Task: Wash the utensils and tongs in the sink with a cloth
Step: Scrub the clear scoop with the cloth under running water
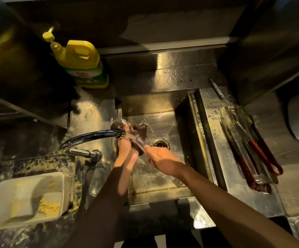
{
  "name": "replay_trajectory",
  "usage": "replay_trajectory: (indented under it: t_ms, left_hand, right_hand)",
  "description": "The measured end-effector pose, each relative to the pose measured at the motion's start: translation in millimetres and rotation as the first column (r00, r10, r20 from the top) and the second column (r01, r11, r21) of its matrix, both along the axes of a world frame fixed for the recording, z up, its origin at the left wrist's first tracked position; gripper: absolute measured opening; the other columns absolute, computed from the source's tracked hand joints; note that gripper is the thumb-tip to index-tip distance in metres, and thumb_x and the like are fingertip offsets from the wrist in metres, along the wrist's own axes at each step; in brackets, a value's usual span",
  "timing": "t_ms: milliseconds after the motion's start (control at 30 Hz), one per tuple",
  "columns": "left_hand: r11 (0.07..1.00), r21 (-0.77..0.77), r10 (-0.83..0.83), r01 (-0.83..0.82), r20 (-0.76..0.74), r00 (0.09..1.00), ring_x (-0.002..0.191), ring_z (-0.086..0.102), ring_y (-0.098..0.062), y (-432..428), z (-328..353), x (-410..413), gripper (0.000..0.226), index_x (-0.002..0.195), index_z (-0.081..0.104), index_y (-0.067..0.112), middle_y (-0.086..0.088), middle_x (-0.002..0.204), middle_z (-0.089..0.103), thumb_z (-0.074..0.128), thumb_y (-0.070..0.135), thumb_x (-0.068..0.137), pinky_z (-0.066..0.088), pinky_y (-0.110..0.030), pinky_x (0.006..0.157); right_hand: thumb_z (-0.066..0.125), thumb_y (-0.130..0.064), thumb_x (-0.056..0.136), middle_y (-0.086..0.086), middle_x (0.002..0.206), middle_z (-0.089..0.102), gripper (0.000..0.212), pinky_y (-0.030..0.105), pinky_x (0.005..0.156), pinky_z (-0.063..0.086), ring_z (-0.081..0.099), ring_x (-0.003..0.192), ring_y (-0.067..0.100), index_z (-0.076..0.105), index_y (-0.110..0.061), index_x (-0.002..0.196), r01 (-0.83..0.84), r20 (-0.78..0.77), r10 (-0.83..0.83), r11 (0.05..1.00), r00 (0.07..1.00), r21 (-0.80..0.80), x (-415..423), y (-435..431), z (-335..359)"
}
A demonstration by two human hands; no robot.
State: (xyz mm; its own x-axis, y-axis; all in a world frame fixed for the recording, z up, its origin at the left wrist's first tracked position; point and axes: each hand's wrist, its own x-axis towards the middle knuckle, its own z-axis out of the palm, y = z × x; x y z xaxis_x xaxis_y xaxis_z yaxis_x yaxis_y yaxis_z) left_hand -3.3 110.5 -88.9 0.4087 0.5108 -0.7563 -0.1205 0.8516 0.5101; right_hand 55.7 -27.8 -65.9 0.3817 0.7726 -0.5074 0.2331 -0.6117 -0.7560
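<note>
Utensil (pixel 140 142) is over the sink (pixel 150 102), under the tap (pixel 91 136) stream, one end in the dark cloth (pixel 138 128). Left grip (pixel 127 152) holds the cloth around it; right grip (pixel 160 158) is clamped on the near end. Red-handled tongs (pixel 252 149) lie on the wet surface (pixel 215 126) right of the sink, well apart. Yellow bottle (pixel 80 63) back left, white tub (pixel 28 199) front left.

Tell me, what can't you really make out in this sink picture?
All in the head view:
- The utensil between the left hand and right hand: blurred by running water, so its kind is unclear.
- The cloth: partly hidden by the faucet spout and splashing.
- The tongs on the counter: overlapping in dim light, so their number is unclear.
- The label on the detergent bottle: too small to read.
</note>
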Motion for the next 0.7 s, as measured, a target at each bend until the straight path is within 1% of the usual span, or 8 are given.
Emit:
replay_trajectory:
  t_ms: [133,233,267,333,433,533,633,700]
  left_hand:
    - [0.927,0.164,-0.314,0.338,-0.158,0.936,0.104,0.065,-0.023,13,2,-7,0.047,0.122,0.06,-0.007,-0.019,0.122,0.066,0.073,0.022,0.086,0.052,-0.036,0.097]
    - [0.932,0.184,-0.269,0.312,-0.226,0.936,0.093,0.071,-0.025,21,-2,-11,0.086,0.127,0.057,-0.005,-0.02,0.114,0.071,0.091,0.037,0.06,0.06,-0.032,0.071]
    - [0.959,0.142,-0.217,0.246,-0.192,0.957,0.096,0.071,-0.028,19,-6,-11,0.091,0.129,0.056,-0.002,-0.018,0.115,0.07,0.093,0.039,0.057,0.06,-0.036,0.071]
    - [0.972,0.081,-0.202,0.221,-0.195,0.96,0.099,0.069,-0.03,4,-5,-6,0.074,0.123,0.058,-0.001,-0.016,0.117,0.069,0.086,0.04,0.068,0.058,-0.041,0.08]
    - [0.921,0.062,-0.358,0.384,-0.252,0.899,0.106,0.067,-0.033,-12,-4,-3,0.09,0.125,0.055,-0.008,-0.022,0.12,0.066,0.087,0.049,0.063,0.054,-0.049,0.094]
    - [0.869,0.145,-0.422,0.472,-0.277,0.863,0.113,0.063,-0.036,7,-7,-5,0.049,0.094,0.07,-0.003,-0.017,0.105,0.072,0.082,0.039,0.072,0.044,-0.053,0.103]
    - [0.916,0.183,-0.309,0.356,-0.242,0.92,0.103,0.066,-0.026,23,-9,-8,0.058,0.112,0.068,-0.002,-0.012,0.113,0.072,0.081,0.038,0.071,0.052,-0.04,0.089]
    - [0.881,0.26,-0.293,0.395,-0.356,0.887,0.098,0.068,-0.024,26,-13,-12,0.046,0.112,0.068,0.0,-0.012,0.113,0.072,0.082,0.025,0.076,0.055,-0.038,0.087]
  right_hand:
    - [0.025,-0.056,0.104,0.008,0.076,0.057,0.057,0.04,0.073,0.043,0.055,0.072,0.026,0.053,-0.014,0.076,-0.089,0.054,0.093,0.994,0.994,-0.066,15,-12,-2]
    - [0.028,-0.06,0.102,0.01,0.081,0.062,0.061,0.04,0.07,0.041,0.058,0.076,0.027,0.057,-0.011,0.082,-0.099,0.156,0.119,0.987,0.981,-0.126,30,-23,-8]
    - [0.028,-0.061,0.102,0.01,0.08,0.062,0.062,0.04,0.069,0.041,0.058,0.075,0.027,0.058,-0.01,0.082,-0.098,0.168,0.118,0.988,0.979,-0.122,30,-21,-9]
    - [0.027,-0.062,0.102,0.01,0.074,0.06,0.065,0.041,0.068,0.044,0.057,0.069,0.025,0.057,-0.01,0.077,-0.099,0.124,0.109,0.992,0.986,-0.08,22,-10,-6]
    - [0.026,-0.057,0.104,0.007,0.069,0.058,0.061,0.037,0.069,0.044,0.054,0.066,0.022,0.053,-0.018,0.066,0.001,0.017,0.0,0.998,1.0,-0.063,12,5,-5]
    - [0.026,-0.048,0.106,0.009,0.077,0.056,0.045,0.037,0.072,0.041,0.053,0.073,0.026,0.049,-0.022,0.077,-0.05,0.04,0.053,0.996,0.998,-0.067,10,-1,-12]
    - [0.022,-0.061,0.101,0.004,0.076,0.058,0.06,0.034,0.067,0.038,0.055,0.07,0.021,0.054,-0.014,0.081,-0.155,0.142,0.168,0.983,0.976,-0.094,23,-12,-15]
    - [0.025,-0.066,0.099,0.006,0.079,0.061,0.065,0.035,0.064,0.041,0.058,0.071,0.021,0.058,-0.013,0.083,-0.183,0.195,0.208,0.973,0.958,-0.138,37,-20,-13]
